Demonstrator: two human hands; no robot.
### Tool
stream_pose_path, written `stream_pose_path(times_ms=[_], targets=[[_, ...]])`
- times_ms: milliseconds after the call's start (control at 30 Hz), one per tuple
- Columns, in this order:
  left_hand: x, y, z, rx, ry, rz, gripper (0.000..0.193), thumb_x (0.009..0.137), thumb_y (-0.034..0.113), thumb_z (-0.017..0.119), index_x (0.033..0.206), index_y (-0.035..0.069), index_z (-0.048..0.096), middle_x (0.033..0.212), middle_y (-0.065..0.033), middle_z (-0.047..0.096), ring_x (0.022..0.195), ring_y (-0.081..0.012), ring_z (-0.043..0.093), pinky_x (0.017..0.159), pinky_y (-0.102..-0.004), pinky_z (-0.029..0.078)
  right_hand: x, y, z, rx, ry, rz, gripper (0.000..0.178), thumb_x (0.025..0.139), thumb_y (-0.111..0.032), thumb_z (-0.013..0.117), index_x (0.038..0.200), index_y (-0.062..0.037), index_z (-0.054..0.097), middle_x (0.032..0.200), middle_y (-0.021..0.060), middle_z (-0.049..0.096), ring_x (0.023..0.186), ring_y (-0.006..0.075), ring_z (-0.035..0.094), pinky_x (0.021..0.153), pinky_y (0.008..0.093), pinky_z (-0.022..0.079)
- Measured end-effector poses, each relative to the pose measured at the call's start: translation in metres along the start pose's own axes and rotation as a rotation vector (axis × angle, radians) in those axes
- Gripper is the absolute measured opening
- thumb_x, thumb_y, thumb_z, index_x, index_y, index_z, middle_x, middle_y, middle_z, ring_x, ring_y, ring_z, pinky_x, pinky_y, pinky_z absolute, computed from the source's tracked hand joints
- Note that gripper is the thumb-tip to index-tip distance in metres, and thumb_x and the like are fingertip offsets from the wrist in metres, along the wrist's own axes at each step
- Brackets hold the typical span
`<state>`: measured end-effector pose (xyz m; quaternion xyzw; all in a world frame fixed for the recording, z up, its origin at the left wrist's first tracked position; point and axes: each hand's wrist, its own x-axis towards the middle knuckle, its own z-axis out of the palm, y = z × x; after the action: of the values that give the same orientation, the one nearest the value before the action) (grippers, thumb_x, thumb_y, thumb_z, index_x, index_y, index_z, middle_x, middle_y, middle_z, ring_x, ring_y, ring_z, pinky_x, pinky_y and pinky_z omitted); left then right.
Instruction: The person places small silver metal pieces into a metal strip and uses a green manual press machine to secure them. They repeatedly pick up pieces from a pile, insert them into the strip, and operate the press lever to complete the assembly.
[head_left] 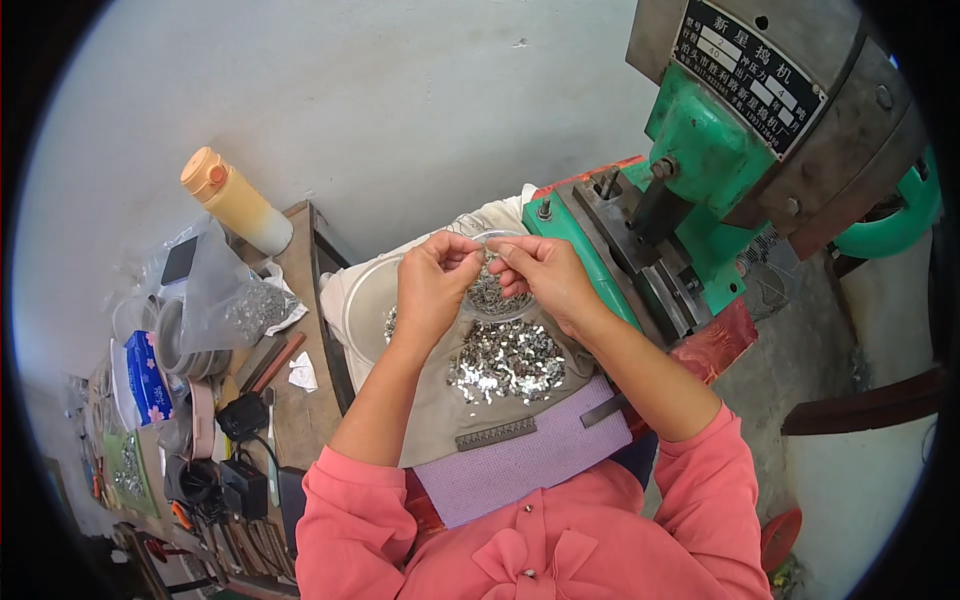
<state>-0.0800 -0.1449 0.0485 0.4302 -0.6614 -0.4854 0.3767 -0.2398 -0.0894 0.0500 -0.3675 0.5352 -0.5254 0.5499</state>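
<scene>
My left hand (432, 290) and my right hand (550, 282) meet in front of me, fingertips pinched close together. Whatever lies between the fingers is too small to make out. Below them a round clear container (497, 315) holds many thin, small metal pieces. Nearer to me a loose pile of shiny flat metal bits (508, 362) lies on a beige cloth (415, 425). A larger round tray (352, 312), partly hidden by my left hand, has more bits at its edge. Close to my body rests a dark notched metal strip (496, 434).
A green punch press (710, 140) stands at the right, its base beside my right forearm. A lilac mat (530, 462) bears another dark strip (603, 411). On the left, a side table holds a yellow bottle (240, 205), a plastic bag (240, 290) and a blue packet (148, 380).
</scene>
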Motion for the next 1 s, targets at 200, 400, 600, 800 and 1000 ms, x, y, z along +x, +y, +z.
stream_pose_path(times_ms=[200, 400, 600, 800, 1000], targets=[[-0.002, 0.001, 0.0, -0.198, -0.021, -0.023, 0.009, 0.091, 0.007, 0.069, 0.095, -0.001, 0.068, 0.088, -0.0055, 0.07, 0.078, -0.0094, 0.064, 0.073, -0.0245, 0.053, 0.001, 0.007, 0.006, -0.123, 0.03, -0.159, 0.026, 0.099, -0.021, 0.064, 0.107, 0.0011, 0.074, 0.081, 0.0021, 0.069, 0.065, 0.0065, 0.061, 0.06, 0.0231, 0.053], [-0.008, 0.009, 0.0, -0.352, -0.036, -0.022, 0.006, 0.093, 0.005, 0.068, 0.096, 0.0, 0.067, 0.091, -0.0062, 0.07, 0.081, -0.0105, 0.066, 0.075, -0.0253, 0.055, 0.003, 0.001, 0.005, -0.037, 0.025, -0.142, 0.023, 0.093, -0.022, 0.072, 0.1, -0.0001, 0.076, 0.081, 0.0011, 0.07, 0.066, 0.0056, 0.059, 0.059, 0.0225, 0.052], [-0.016, 0.011, 0.002, -0.291, -0.029, 0.026, 0.009, 0.092, 0.005, 0.068, 0.094, -0.003, 0.067, 0.083, -0.0066, 0.07, 0.076, -0.0114, 0.066, 0.07, -0.0249, 0.054, -0.003, -0.005, -0.002, 0.101, -0.022, -0.029, 0.023, 0.089, -0.023, 0.078, 0.098, -0.002, 0.076, 0.083, 0.0012, 0.071, 0.067, 0.0059, 0.058, 0.06, 0.0218, 0.052], [-0.024, 0.014, -0.002, 0.227, -0.008, 0.074, 0.013, 0.09, 0.005, 0.071, 0.1, -0.004, 0.069, 0.087, -0.0072, 0.072, 0.081, -0.0147, 0.07, 0.076, -0.0269, 0.055, 0.0, -0.005, -0.005, -0.169, 0.03, -0.054, 0.018, 0.09, -0.019, 0.076, 0.096, -0.0022, 0.075, 0.081, 0.0003, 0.07, 0.067, 0.0063, 0.061, 0.061, 0.0216, 0.051], [-0.051, 0.022, -0.007, 0.311, 0.053, 0.288, 0.022, 0.088, 0.005, 0.071, 0.109, -0.003, 0.068, 0.098, -0.0133, 0.072, 0.087, -0.0225, 0.071, 0.08, -0.0324, 0.056, 0.002, 0.012, -0.014, -0.3, 0.061, -0.189, 0.017, 0.09, -0.017, 0.073, 0.091, -0.0001, 0.075, 0.073, 0.0009, 0.069, 0.063, 0.0053, 0.06, 0.055, 0.0226, 0.047]])
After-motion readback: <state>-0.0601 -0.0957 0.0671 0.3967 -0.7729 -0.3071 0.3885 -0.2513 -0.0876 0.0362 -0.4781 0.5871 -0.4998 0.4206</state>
